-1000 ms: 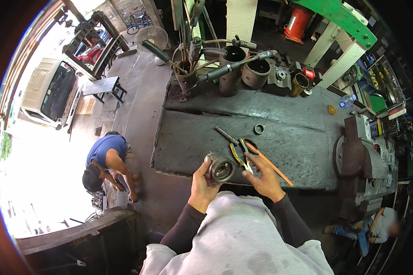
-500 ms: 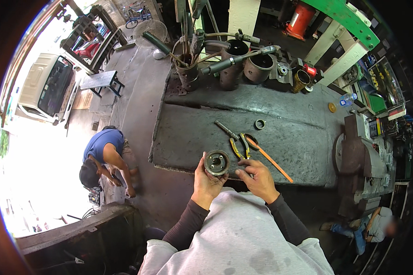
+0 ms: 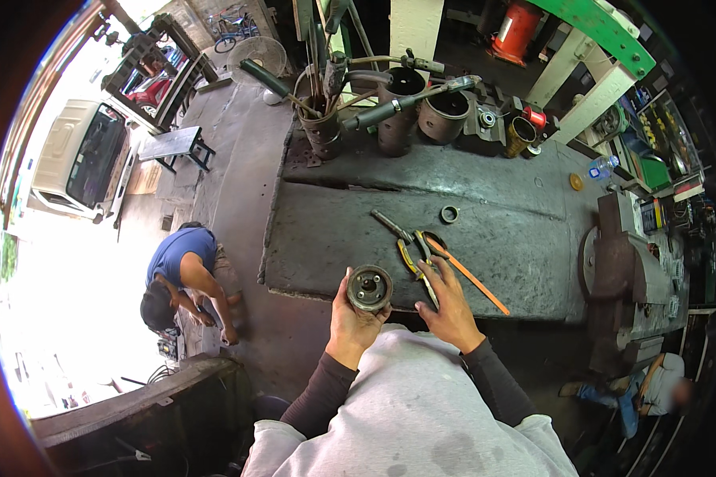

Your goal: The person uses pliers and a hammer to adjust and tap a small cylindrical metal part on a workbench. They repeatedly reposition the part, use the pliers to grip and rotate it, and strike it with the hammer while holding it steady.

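Note:
My left hand (image 3: 348, 332) holds a round metal part (image 3: 369, 288), a greasy cup-like piece with small holes and a central bore, its open face up at the bench's near edge. To its right, my right hand (image 3: 451, 314) is open, thumb apart from the fingers, over the handles of yellow-and-black pliers (image 3: 406, 256). Whether the fingers touch the pliers is unclear. Beyond the pliers lies a short metal rod (image 3: 390, 223). A thin orange strip (image 3: 479, 283) slants to the right of my hand, and a small metal ring (image 3: 449, 214) sits farther back.
On the dark metal bench (image 3: 334, 230), rusty cylinders (image 3: 396, 119) hold tools at the back, with a welding electrode holder (image 3: 374, 116) across them. A heavy vise (image 3: 624, 266) stands right. A person in blue (image 3: 184, 258) bends at left; another sits at lower right.
My right hand has moved away from the round part, up over the pliers, and its fingers have spread. The left hand has shifted slightly left with the part.

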Action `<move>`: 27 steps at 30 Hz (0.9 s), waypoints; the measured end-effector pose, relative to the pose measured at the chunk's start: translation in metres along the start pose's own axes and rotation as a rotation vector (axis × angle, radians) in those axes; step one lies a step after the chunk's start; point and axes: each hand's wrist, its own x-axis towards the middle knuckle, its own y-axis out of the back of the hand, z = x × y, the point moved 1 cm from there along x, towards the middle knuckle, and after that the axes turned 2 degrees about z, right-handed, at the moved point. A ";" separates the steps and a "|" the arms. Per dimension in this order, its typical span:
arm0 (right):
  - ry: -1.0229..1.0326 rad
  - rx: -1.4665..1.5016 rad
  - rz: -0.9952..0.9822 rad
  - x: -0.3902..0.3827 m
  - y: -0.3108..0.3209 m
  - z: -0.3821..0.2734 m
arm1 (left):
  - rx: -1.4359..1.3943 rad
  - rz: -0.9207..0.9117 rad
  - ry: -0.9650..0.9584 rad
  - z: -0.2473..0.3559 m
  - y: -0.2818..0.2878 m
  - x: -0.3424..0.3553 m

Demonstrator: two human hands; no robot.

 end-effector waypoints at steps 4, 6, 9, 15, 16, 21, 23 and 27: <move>0.014 0.002 0.043 -0.001 -0.001 0.003 | 0.022 0.033 -0.039 -0.002 -0.008 -0.009; 0.027 -0.002 0.051 -0.001 -0.002 0.006 | 0.039 0.047 -0.060 -0.002 -0.012 -0.013; 0.038 0.018 0.061 -0.002 -0.003 0.008 | 0.060 0.022 -0.095 -0.002 -0.016 -0.018; 0.051 0.061 0.072 -0.006 -0.006 0.011 | 0.088 -0.005 -0.153 0.003 -0.013 -0.020; 0.053 0.066 0.076 -0.007 -0.005 0.012 | 0.087 -0.009 -0.168 0.004 -0.013 -0.020; 0.018 0.032 0.043 -0.015 0.006 0.021 | 0.351 0.040 -0.386 0.011 -0.014 -0.012; -0.081 0.023 -0.008 -0.020 0.013 0.027 | 0.671 0.072 -0.659 0.012 -0.013 -0.008; -0.166 0.079 0.022 -0.031 0.022 0.035 | 1.047 0.076 -0.937 0.006 -0.012 0.024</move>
